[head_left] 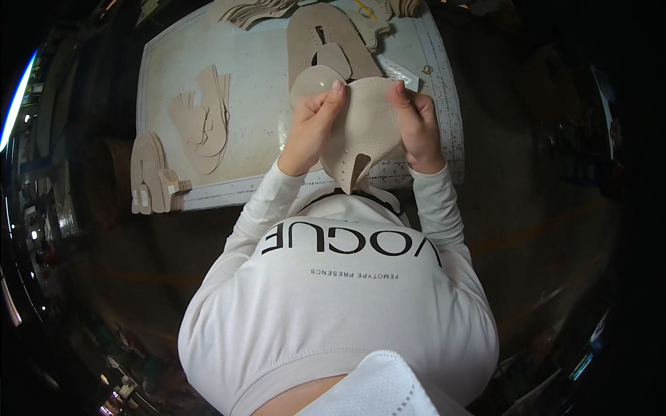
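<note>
Both my hands hold up one beige shoe-upper piece [364, 132] with a perforated surface and a slit at its lower end. My left hand [313, 125] grips its left edge, thumb pressed near the top. My right hand [416, 125] grips its right edge. A rounded translucent beige piece [312, 80] sits at the top left of the upper, behind my left thumb. The piece hangs above the near edge of a white cutting mat [257, 76].
On the mat lie a loose stack of beige cut pieces [205, 121], a large sole-shaped pattern [326, 38] and more piles [250, 10] along the far edge. Stacked beige parts [152, 177] overhang the mat's left corner. A small clear bag [399, 71] lies near my right hand.
</note>
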{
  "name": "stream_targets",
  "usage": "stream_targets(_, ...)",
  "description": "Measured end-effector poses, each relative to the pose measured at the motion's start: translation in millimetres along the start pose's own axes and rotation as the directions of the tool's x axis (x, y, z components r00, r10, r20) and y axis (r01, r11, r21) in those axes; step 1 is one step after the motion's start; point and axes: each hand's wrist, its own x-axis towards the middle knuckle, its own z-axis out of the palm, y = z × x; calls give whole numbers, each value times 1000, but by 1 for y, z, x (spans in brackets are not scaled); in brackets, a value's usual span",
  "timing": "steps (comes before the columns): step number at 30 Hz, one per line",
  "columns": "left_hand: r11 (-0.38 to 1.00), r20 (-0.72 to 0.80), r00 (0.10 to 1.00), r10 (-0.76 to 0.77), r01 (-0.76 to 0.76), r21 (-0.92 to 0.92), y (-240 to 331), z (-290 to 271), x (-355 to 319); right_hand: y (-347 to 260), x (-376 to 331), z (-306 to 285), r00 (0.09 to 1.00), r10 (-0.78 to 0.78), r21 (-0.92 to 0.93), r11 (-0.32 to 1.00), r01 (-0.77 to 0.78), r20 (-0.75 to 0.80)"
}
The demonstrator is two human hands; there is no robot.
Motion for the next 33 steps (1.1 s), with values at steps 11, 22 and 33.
stream_targets(11, 995, -24, 998, -53, 50, -86, 13, 9, -14, -7, -14, 8, 977, 209, 194, 958, -212, 37)
stream_targets(22, 969, 7, 990, -143, 141, -201, 12, 10, -16, 2, -17, 5, 973, 226, 280, 932, -230, 50)
stream_targets(33, 874, 163, 936, -313, 351, -337, 7, -5, -17, -8, -1, 19, 780, -588, -901, 188, 390, 215)
